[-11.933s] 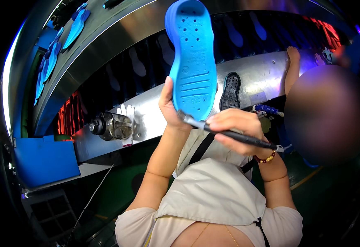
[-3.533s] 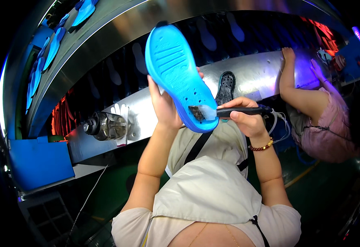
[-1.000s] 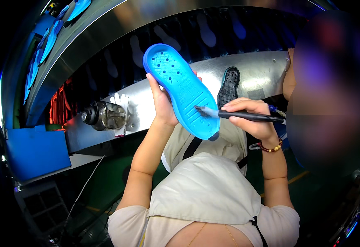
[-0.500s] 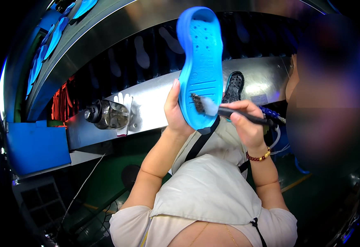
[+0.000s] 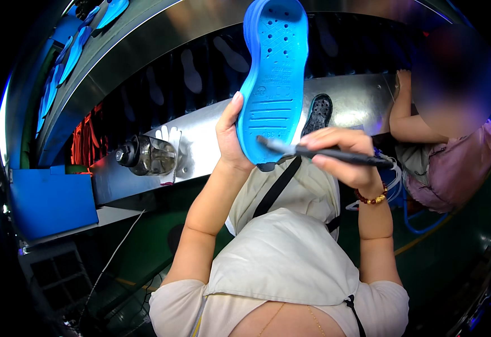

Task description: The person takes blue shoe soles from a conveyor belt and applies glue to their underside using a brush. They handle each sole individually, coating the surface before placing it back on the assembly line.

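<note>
My left hand (image 5: 235,133) grips the heel end of a bright blue shoe sole (image 5: 273,90), thumb along its left edge. The sole stands tilted up with its ribbed, hollowed inner face toward me and small holes near the toe. In my right hand (image 5: 349,157) is a brush (image 5: 335,153) with a black handle, held like a pen. Its bristles are smeared by motion and lie over the heel area of the sole; whether they touch it I cannot tell. A dark sole with holes (image 5: 318,114) lies on the metal bench behind my right hand.
A clear bottle with a black lid (image 5: 147,155) lies on the metal bench (image 5: 209,126), beside a white glove (image 5: 169,135). Behind the bench runs a dark rack with several soles (image 5: 191,71). A co-worker in pink (image 5: 462,168) sits close on my right. More blue pieces (image 5: 77,53) sit far left.
The brush has moved down toward the heel, and my right hand has shifted right. The sole has risen slightly in view. The co-worker on my right has leaned away.
</note>
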Motion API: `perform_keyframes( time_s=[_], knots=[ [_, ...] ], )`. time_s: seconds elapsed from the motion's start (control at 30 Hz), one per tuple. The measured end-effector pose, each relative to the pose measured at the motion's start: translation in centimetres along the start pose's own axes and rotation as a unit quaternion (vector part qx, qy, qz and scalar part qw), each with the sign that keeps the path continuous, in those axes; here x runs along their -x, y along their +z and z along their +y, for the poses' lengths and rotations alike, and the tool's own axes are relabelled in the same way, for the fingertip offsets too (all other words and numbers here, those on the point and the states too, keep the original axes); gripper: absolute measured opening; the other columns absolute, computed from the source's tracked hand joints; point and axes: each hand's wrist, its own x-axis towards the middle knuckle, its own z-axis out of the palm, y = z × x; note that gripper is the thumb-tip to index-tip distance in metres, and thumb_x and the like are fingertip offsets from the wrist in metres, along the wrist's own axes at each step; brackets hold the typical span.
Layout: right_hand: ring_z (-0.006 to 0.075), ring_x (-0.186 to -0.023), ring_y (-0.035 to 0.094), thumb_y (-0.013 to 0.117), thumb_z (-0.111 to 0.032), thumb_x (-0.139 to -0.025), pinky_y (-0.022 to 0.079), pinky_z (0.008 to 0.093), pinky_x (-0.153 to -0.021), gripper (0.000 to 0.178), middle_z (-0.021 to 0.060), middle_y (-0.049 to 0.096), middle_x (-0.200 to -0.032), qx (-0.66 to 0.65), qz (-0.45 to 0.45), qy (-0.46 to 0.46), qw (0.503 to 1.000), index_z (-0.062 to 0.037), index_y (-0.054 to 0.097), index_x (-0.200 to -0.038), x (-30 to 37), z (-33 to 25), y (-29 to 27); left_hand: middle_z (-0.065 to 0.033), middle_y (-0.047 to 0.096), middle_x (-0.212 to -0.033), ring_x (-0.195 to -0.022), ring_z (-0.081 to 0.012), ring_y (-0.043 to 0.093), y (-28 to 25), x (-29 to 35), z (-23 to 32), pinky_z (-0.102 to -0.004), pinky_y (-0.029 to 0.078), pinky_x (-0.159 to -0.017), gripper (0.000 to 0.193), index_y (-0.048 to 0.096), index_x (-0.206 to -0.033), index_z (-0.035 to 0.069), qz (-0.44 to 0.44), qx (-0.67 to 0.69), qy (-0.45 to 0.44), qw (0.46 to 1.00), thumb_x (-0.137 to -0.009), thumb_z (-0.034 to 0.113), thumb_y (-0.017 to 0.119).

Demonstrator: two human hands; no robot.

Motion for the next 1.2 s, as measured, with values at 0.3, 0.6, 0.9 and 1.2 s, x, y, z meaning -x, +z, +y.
perform_keyframes(
  time_s=[0.3, 0.6, 0.9, 1.2],
  knots=[
    [0.0247, -0.083, 0.062, 0.066, 0.001, -0.064, 0.048, 0.0322, -0.075, 0.019, 0.0141, 0.064, -0.086, 0.095, -0.111, -0.025, 0.989, 0.0005, 0.061, -0.083, -0.5, -1.6, 0.7, -0.0201, 0.054, -0.11, -0.097, -0.0288, 0.056, 0.0, -0.8, 1.4, -0.0406, 0.044, -0.087, 0.049, 0.045, -0.117, -0.004, -0.01, 0.021, -0.124, 0.992, -0.087, 0.034, 0.04],
    [0.0242, -0.084, 0.062, 0.065, -0.003, -0.07, 0.048, 0.0297, -0.072, 0.016, 0.0118, 0.064, -0.09, 0.135, -0.208, -0.02, 0.968, -0.0021, 0.063, -0.086, -0.5, -0.9, -1.6, -0.0196, 0.053, -0.11, -0.096, -0.0256, 0.056, 0.8, -0.2, 1.6, -0.0368, 0.045, -0.085, 0.05, 0.043, -0.119, -0.005, 0.02, -0.177, -0.303, 0.936, -0.081, 0.025, 0.054],
    [0.0256, -0.078, 0.061, 0.06, -0.009, -0.073, 0.048, 0.0306, -0.067, 0.015, 0.0114, 0.063, -0.087, 0.176, -0.318, 0.03, 0.931, -0.0051, 0.062, -0.087, -0.4, -1.3, -3.4, -0.0151, 0.052, -0.111, -0.095, -0.0198, 0.055, 1.2, 0.2, 1.7, -0.0316, 0.047, -0.078, 0.051, 0.041, -0.124, 0.0, -0.01, -0.344, -0.348, 0.872, -0.083, 0.028, 0.054],
    [0.0256, -0.081, 0.06, 0.06, -0.013, -0.075, 0.046, 0.0308, -0.07, 0.018, 0.0103, 0.063, -0.087, 0.223, -0.316, 0.09, 0.918, -0.0049, 0.061, -0.091, -0.6, 0.2, -6.1, -0.0162, 0.05, -0.117, -0.103, -0.0236, 0.052, 0.8, 0.7, 2.6, -0.0296, 0.041, -0.087, 0.052, 0.047, -0.12, 0.001, 0.015, -0.398, -0.306, 0.865, -0.08, 0.033, 0.056]
  ],
)
